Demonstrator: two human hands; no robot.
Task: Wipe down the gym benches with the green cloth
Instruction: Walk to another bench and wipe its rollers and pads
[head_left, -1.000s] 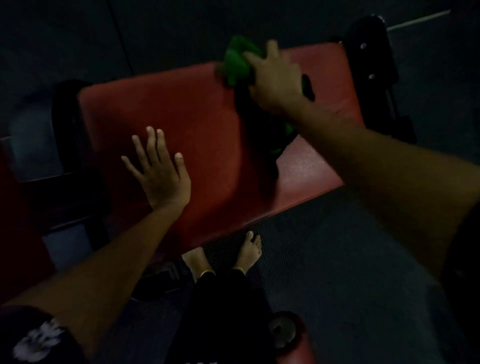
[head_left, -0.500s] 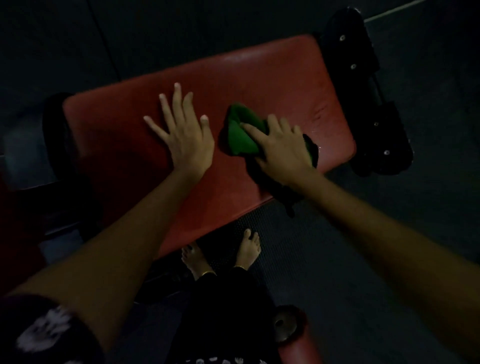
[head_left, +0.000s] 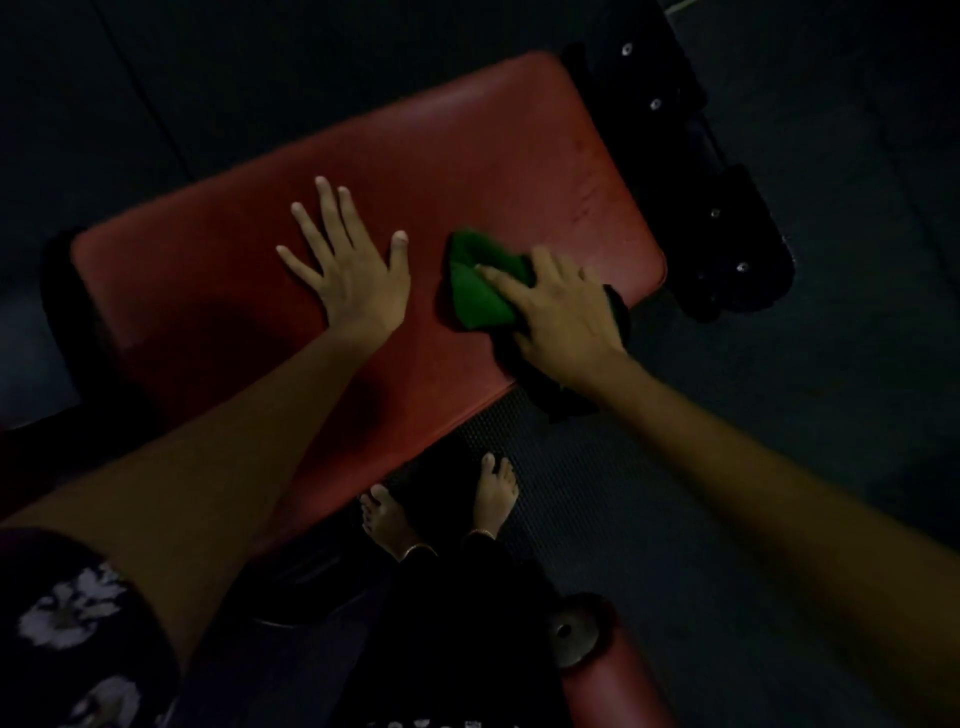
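The green cloth (head_left: 475, 288), bunched under the right hand (head_left: 561, 317) whose fingers press and grip it, has swept from the red bench pad's (head_left: 493, 156) far edge toward its near edge, beside the flat, spread left hand (head_left: 353, 270), so wiping continues.

Bench pad (head_left: 218, 291) smooth red vinyl; green cloth (head_left: 475, 291) soft, matt.

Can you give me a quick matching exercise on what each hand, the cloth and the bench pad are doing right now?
Column one:
1. left hand
2. right hand
3. green cloth
4. red bench pad

Column two:
A. bunched under a hand
B. flat, fingers spread
C. lies beneath both hands
D. presses on the cloth

Pairs: 1-B, 2-D, 3-A, 4-C
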